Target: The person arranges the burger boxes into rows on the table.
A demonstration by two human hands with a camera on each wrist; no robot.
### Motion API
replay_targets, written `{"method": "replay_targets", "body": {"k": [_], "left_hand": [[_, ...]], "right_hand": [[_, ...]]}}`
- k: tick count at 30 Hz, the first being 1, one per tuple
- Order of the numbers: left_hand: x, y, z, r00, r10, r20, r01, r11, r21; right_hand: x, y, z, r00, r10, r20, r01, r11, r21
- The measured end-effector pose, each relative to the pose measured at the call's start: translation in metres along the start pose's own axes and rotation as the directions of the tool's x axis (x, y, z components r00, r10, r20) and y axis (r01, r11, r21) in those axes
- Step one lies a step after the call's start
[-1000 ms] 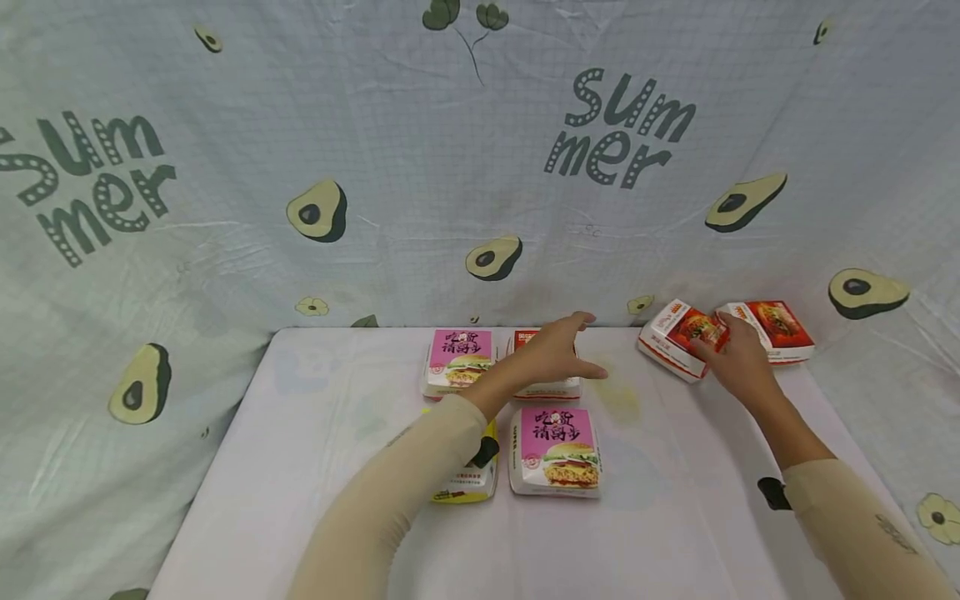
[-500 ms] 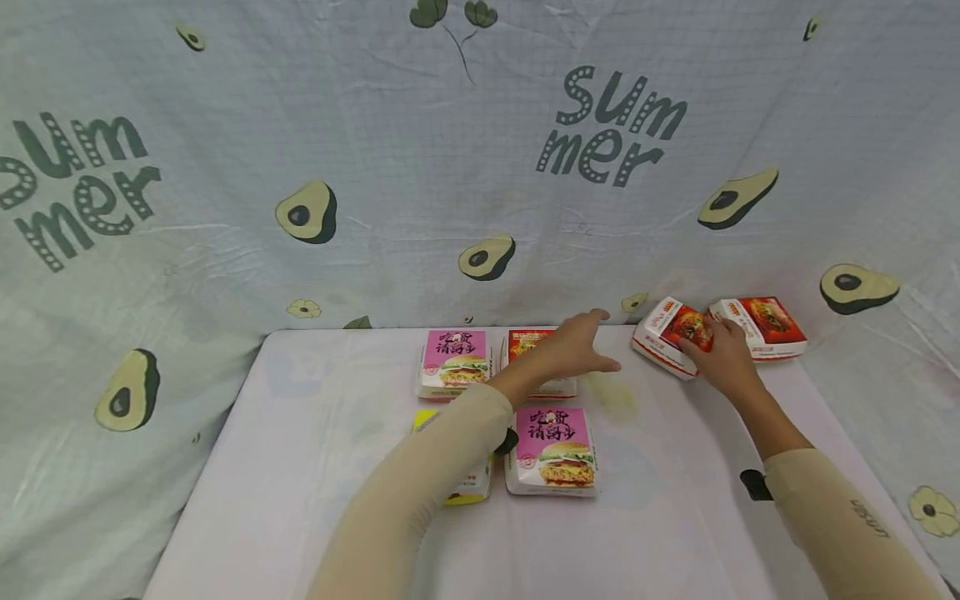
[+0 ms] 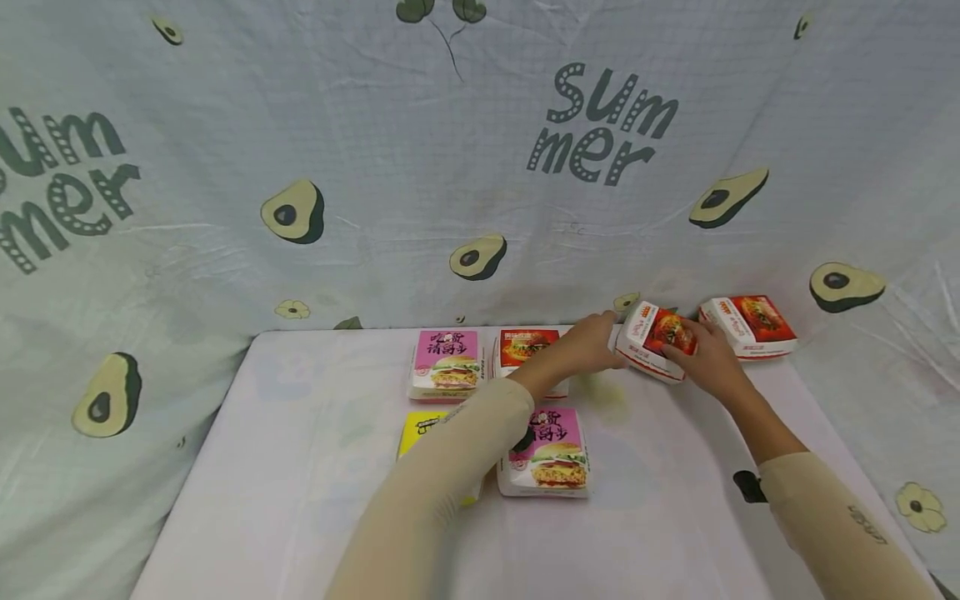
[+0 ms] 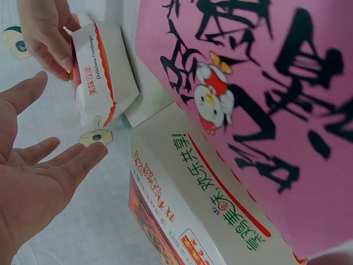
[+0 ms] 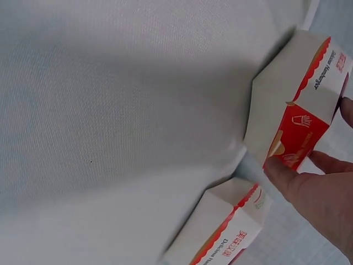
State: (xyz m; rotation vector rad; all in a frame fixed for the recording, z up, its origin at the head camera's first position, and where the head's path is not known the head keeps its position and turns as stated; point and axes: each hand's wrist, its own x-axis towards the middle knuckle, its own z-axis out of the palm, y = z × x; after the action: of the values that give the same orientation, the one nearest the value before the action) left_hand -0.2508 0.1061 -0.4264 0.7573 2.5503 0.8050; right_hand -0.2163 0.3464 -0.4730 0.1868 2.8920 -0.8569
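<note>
In the head view my right hand [image 3: 705, 358] grips a red-and-white hamburger box [image 3: 651, 343] at the back right of the table, tilted a little. The right wrist view shows thumb and fingers on the red printed end of this hamburger box [image 5: 298, 99]. My left hand [image 3: 588, 346] reaches across to the box's left side, its fingertips close to the edge. Seen from the left wrist, the left hand [image 4: 41, 187] has its fingers spread and holds nothing. A second red hamburger box [image 3: 750, 327] sits just right of the held one.
Left of centre stand two pink burger boxes [image 3: 447, 364] [image 3: 546, 454], another red box [image 3: 528, 346] and a yellow box [image 3: 420, 429] partly covered by the left sleeve. A printed cloth [image 3: 375, 167] hangs directly behind the white table [image 3: 247, 467].
My left hand has moved right, up to the held hamburger box. The right hand has shifted that box slightly left, widening its gap from the other red box. The head view has turned slightly right.
</note>
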Motion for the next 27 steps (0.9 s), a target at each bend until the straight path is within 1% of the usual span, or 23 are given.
{"method": "replay_targets", "body": {"k": [5,8,11,14,18,22,27], "left_hand": [[0.001,0.001,0.002,0.998,0.054,-0.01,-0.055,0.998,-0.026],[0.002,0.0,0.006,0.997,0.074,-0.011,-0.074,0.997,-0.008],[0.002,0.0,0.009,0.998,0.06,-0.004,-0.06,0.998,0.014],[0.001,0.0,0.012,0.999,0.031,0.014,-0.031,0.999,0.027],[-0.001,0.0,0.015,0.999,-0.005,0.039,0.003,0.999,0.041],[-0.003,-0.001,0.015,0.999,-0.019,0.034,0.017,0.997,0.078],[-0.007,-0.004,0.015,0.999,-0.01,0.032,0.006,0.992,0.124]], "right_hand": [[-0.004,-0.005,0.0,0.998,-0.05,0.032,0.05,0.999,-0.013],[-0.007,-0.007,0.002,0.995,-0.089,0.046,0.09,0.996,-0.02],[-0.01,-0.01,0.005,0.99,-0.132,0.046,0.133,0.99,-0.038],[-0.011,-0.012,0.009,0.987,-0.151,0.051,0.153,0.987,-0.053],[-0.014,-0.017,0.012,0.989,-0.127,0.078,0.13,0.991,-0.037],[-0.019,-0.021,0.013,0.989,-0.109,0.101,0.111,0.994,-0.02],[-0.023,-0.022,0.015,0.982,-0.141,0.124,0.14,0.99,0.011]]}}
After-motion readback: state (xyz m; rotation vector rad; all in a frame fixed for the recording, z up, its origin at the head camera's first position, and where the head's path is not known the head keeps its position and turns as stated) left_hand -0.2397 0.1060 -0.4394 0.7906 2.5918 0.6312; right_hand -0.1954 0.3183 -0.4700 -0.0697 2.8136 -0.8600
